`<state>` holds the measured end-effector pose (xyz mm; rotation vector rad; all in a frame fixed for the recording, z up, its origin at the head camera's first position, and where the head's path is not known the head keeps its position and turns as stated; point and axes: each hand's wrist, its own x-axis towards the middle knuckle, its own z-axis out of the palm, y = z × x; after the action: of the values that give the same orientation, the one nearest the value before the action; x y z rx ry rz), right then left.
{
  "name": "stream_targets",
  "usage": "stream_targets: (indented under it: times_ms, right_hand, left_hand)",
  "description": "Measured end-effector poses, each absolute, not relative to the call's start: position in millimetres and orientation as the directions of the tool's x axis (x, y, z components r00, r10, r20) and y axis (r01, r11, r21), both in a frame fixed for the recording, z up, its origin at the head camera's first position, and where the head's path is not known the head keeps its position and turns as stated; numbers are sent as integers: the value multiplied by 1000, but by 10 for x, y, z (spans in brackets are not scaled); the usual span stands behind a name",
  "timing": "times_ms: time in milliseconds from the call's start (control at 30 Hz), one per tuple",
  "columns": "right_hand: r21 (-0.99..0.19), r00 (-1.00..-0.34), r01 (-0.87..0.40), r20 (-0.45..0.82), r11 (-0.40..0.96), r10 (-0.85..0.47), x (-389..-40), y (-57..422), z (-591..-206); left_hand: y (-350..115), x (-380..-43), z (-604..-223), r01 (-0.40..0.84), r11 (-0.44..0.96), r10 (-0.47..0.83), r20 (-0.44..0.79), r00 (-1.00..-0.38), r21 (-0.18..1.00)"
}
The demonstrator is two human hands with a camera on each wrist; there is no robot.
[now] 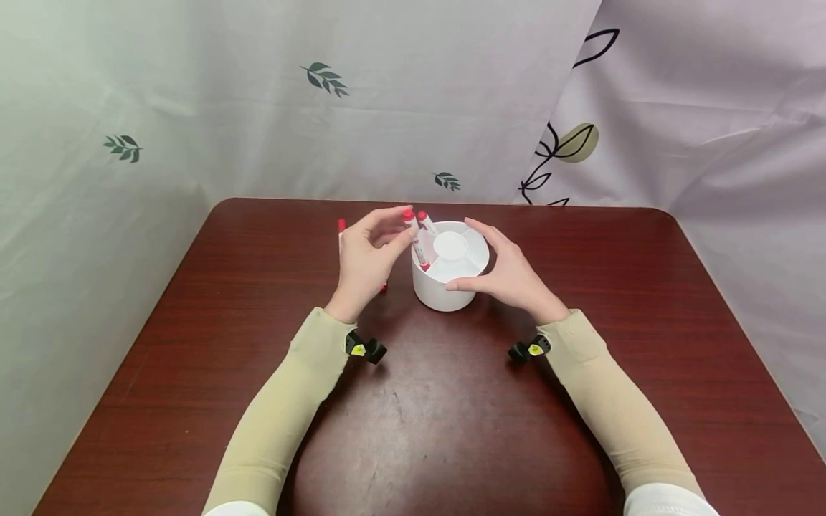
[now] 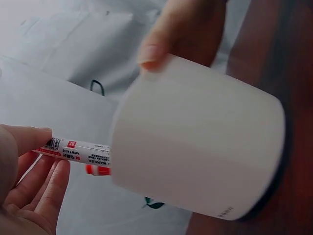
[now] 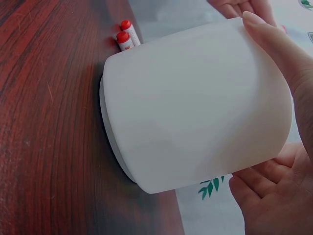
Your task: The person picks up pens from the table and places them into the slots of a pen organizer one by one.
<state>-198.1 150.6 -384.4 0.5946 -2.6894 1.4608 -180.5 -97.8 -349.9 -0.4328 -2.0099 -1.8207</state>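
A round white desk organizer (image 1: 445,295) with divided compartments stands on the table. My right hand (image 1: 511,278) holds it from the right, thumb at the near side of the rim and fingers around the far side. My left hand (image 1: 364,259) pinches a white marker (image 2: 80,151) with red ends between thumb and fingers. The marker is tilted, its lower red end inside a left compartment of the organizer. A second red-capped marker (image 1: 426,221) leans in the organizer, just behind the held one. In the left wrist view its red cap (image 2: 98,170) shows beside the rim.
More red-capped markers (image 3: 126,41) lie on the table left of the organizer, partly hidden behind my left hand in the head view. The dark red wooden table (image 1: 413,401) backs onto a pale leaf-print curtain (image 1: 387,129).
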Motion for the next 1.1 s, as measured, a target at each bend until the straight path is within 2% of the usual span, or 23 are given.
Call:
stream_targets:
  times_ms: [800,1100]
  right_hand:
    - [-804,-929,-337,198,491,-313,-1982,1509,-3839]
    - [-807,-925,-347,211,477,-316,-1975,1495,-3843]
  left_hand:
    - [-973,-1988,-3783,429,228,-8,442,-897,874]
    - [-972,-2048,-3811,363,261,-19,381,-924,894]
